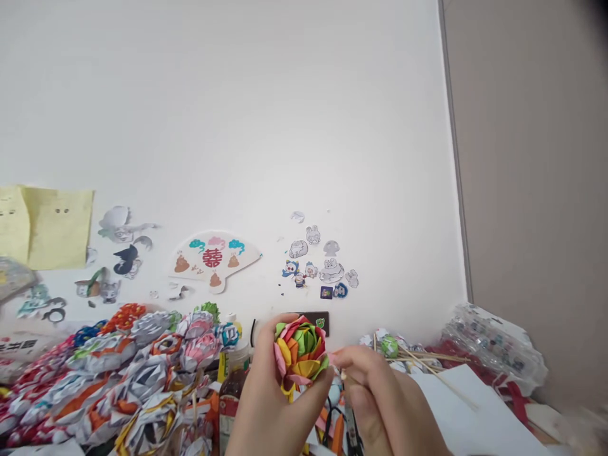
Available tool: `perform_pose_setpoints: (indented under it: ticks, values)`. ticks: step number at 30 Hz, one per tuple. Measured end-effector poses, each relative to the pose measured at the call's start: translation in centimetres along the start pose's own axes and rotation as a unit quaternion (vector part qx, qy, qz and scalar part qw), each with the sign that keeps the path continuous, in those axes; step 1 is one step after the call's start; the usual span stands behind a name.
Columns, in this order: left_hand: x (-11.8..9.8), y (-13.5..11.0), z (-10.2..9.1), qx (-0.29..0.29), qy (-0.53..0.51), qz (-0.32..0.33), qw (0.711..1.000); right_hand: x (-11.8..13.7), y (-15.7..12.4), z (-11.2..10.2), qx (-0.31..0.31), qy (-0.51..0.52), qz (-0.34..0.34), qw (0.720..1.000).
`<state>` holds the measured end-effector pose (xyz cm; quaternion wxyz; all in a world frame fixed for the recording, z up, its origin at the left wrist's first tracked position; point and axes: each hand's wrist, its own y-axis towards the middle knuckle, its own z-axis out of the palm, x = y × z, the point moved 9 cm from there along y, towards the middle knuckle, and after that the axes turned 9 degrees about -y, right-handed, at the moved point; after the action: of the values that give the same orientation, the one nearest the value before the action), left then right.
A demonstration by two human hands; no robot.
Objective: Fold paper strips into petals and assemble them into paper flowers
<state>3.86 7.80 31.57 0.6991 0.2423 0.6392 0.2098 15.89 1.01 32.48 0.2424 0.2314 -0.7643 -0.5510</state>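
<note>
My left hand [266,399] is wrapped round a folded paper flower [300,353] in pink, orange, yellow and green, holding it upright at the bottom centre. My right hand [380,399] is beside it on the right, its fingers pinched together at the flower's lower right edge. What the right fingertips grip is too small to make out.
A heap of folded paper flowers [133,373] fills the table at the left. A bottle [232,392] stands just left of my left hand. Thin wooden sticks [427,361] and white paper [465,411] lie at the right, beside a clear plastic package [494,348]. Stickers and a paper fan [213,259] hang on the white wall.
</note>
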Motion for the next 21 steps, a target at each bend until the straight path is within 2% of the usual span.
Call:
perform_pose_setpoints:
  ticks: [5,11,15,21]
  values:
    - [-0.1,-0.1,0.2,0.015,-0.001,0.008,1.0,0.0,0.2,0.0,0.009,0.003,-0.018,1.0]
    - [-0.4,-0.3,0.0,0.006,-0.03,-0.01,0.999,0.9,0.2,0.4,0.045,-0.069,-0.076,0.994]
    - [-0.9,-0.6,0.5,0.039,-0.034,-0.005,0.999,0.9,-0.1,0.0,0.018,-0.049,-0.048,0.997]
    - [-1.5,-0.9,1.0,0.051,-0.021,0.019,0.998,0.5,0.1,0.3,0.026,0.013,-0.012,0.999]
